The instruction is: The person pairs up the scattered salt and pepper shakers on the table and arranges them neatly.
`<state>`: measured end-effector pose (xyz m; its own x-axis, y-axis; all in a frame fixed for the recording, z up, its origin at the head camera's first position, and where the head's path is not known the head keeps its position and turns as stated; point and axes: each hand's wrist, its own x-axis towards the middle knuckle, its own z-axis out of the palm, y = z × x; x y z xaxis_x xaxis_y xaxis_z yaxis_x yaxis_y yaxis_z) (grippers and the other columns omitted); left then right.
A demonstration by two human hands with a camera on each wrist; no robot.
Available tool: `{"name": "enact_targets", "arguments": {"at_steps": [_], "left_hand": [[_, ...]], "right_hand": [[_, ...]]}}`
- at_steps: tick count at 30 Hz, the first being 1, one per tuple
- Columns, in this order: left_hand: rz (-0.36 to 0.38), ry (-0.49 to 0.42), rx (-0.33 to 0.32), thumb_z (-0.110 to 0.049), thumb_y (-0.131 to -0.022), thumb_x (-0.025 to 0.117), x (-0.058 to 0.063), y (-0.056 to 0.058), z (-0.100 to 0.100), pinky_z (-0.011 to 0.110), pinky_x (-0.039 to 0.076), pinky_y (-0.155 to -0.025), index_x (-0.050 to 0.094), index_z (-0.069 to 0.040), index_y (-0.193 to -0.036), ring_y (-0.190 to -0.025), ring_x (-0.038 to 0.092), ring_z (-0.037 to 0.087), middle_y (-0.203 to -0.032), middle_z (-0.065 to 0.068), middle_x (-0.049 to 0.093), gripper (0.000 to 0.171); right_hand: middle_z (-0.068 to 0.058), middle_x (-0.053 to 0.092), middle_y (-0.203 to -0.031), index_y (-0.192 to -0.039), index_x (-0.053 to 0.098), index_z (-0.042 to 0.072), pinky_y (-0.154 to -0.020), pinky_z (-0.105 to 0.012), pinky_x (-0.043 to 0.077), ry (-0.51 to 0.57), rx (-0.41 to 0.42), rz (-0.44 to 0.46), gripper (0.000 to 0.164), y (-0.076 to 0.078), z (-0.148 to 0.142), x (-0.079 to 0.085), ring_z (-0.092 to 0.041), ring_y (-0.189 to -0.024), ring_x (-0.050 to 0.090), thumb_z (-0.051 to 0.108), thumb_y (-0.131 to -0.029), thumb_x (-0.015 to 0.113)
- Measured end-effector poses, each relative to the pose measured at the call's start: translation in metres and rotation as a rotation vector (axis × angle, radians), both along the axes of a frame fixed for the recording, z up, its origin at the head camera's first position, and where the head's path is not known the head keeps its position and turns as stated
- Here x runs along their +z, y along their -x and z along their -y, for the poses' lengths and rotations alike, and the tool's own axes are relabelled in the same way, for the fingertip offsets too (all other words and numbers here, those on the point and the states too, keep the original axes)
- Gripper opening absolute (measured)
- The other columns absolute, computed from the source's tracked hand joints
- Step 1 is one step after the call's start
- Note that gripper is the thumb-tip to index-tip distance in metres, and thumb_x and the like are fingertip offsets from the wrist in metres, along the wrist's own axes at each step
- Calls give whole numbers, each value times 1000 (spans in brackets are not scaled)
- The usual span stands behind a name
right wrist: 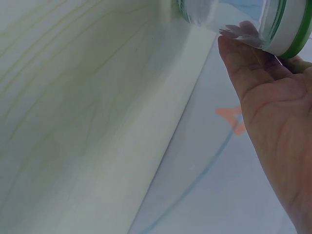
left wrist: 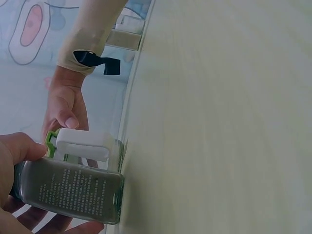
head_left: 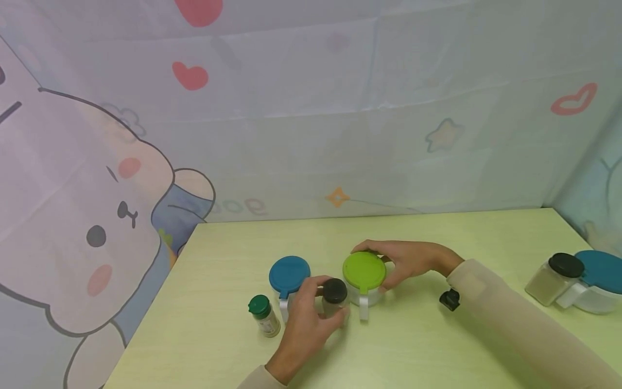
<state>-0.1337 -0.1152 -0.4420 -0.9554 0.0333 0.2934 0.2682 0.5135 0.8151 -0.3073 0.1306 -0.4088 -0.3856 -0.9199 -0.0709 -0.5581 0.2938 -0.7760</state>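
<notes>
My left hand (head_left: 311,319) grips a black-capped spice jar (head_left: 334,305), thumb on one side and fingers on the other. In the left wrist view, printed text covers one face of this spice jar (left wrist: 73,190). Just to its right, my right hand (head_left: 405,262) holds a clear seasoning pot with a green lid (head_left: 364,270) and a white handle, fingers around its far side. The right wrist view shows the fingers against the clear wall of that pot (right wrist: 204,12). A blue-lidded pot (head_left: 289,274) stands behind my left hand, partly covered by it.
A small green-capped shaker (head_left: 264,316) stands left of the blue-lidded pot. At the table's right side are another black-capped jar (head_left: 554,278) and another blue-lidded pot (head_left: 600,281). A printed cloth (head_left: 301,135) hangs behind the table (head_left: 427,346).
</notes>
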Motion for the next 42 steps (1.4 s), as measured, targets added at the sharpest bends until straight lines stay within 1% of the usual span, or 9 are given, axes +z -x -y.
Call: {"name": "enact_targets", "arguments": {"at_steps": [4, 9, 15, 18, 22, 25, 29, 35, 42], "left_hand": [[12, 2, 2, -12, -83, 84, 0, 0, 0, 27, 58, -74, 55, -17, -132, -117, 62, 24, -129, 0, 58, 57], [29, 6, 0, -14, -84, 83, 1, 0, 0, 30, 58, -77, 52, -12, -136, -121, 62, 26, -133, 2, 57, 61], [57, 4, 0, -17, -86, 82, 4, -1, -1, 40, 58, -88, 49, -14, -140, -126, 59, 26, -140, 3, 56, 64], [61, -12, -16, -20, -87, 81, 6, 0, -1, 43, 57, -89, 47, -14, -142, -127, 57, 24, -141, 2, 55, 65], [44, -28, -38, -22, -87, 80, 10, 2, -2, 45, 56, -91, 47, -14, -142, -128, 55, 22, -141, 0, 55, 65], [33, -26, -40, -21, -87, 80, 13, 2, -3, 48, 54, -95, 46, -14, -142, -128, 54, 21, -140, -2, 55, 65], [29, -15, -37, -21, -87, 80, 16, 3, -4, 48, 52, -100, 45, -15, -143, -130, 53, 19, -139, -2, 56, 66], [-20, -5, -46, -17, -87, 80, 21, 7, -5, 48, 48, -106, 46, -13, -143, -130, 54, 20, -137, 1, 58, 66], [-60, 15, -54, -13, -86, 80, 27, 12, -8, 48, 47, -107, 47, -11, -143, -129, 55, 20, -136, 3, 58, 66]], "right_hand": [[15, 52, -140, -145, 43, 36, -112, -47, 41, -5, -3, 0, 76, 0, 0, 0, -12, -129, 51, 16, -82, 79], [15, 49, -144, -151, 39, 34, -113, -48, 41, -27, -17, -13, 81, -1, -2, 0, -12, -131, 49, 19, -83, 80], [14, 43, -151, -156, 31, 37, -114, -48, 40, -41, -28, -26, 89, -4, -4, 0, -12, -136, 45, 28, -84, 81], [15, 41, -153, -157, 28, 37, -114, -48, 39, -39, -33, -35, 91, -5, -7, 1, -12, -140, 42, 32, -84, 83], [15, 39, -156, -159, 28, 33, -115, -49, 38, -19, -25, -37, 93, -5, -11, 6, -14, -144, 38, 35, -84, 83], [10, 36, -159, -159, 28, 30, -116, -50, 38, -2, -14, -32, 93, -6, -14, 9, -16, -145, 38, 33, -85, 83], [3, 34, -163, -159, 27, 31, -117, -51, 37, 11, -5, -17, 93, -7, -18, 14, -17, -147, 37, 30, -86, 83], [3, 34, -163, -159, 25, 34, -117, -53, 36, 19, -5, -20, 92, -9, -24, 19, -20, -147, 37, 28, -88, 82], [3, 37, -161, -159, 25, 33, -118, -46, 37, 29, -7, -71, 89, -12, -32, 23, -23, -146, 40, 35, -89, 80]]}}
